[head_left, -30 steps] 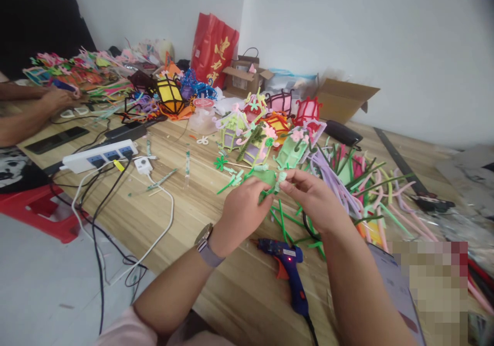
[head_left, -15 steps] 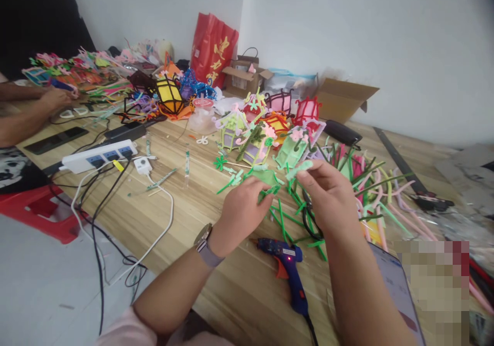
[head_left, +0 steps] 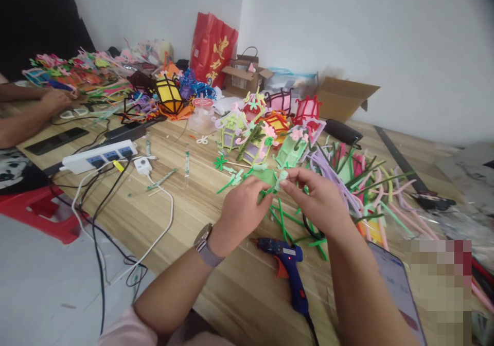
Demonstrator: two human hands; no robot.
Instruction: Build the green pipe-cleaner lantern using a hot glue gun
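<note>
My left hand [head_left: 242, 213], with a watch on its wrist, pinches a green pipe-cleaner piece [head_left: 269, 177] just above the wooden table [head_left: 185, 207]. My right hand [head_left: 317, 200] meets it from the right and grips a pale green strip at the same piece, fingertips touching the left hand's. Loose green pipe cleaners [head_left: 287, 222] lie under both hands. A blue glue gun [head_left: 288, 269] with a red light lies on the table just in front of my hands.
Small pipe-cleaner houses [head_left: 252, 140] and lanterns [head_left: 170, 96] stand behind my hands. A pile of coloured stems [head_left: 363, 181] lies right. A white power strip [head_left: 98, 156] with cables sits left. Another person's arms [head_left: 34, 110] rest at far left. Boxes [head_left: 341, 99] and a red bag [head_left: 213, 48] line the wall.
My right hand lifted away to the right with a pale green strip half a second ago, then came back to meet the left hand at the green piece. The left hand stayed put.
</note>
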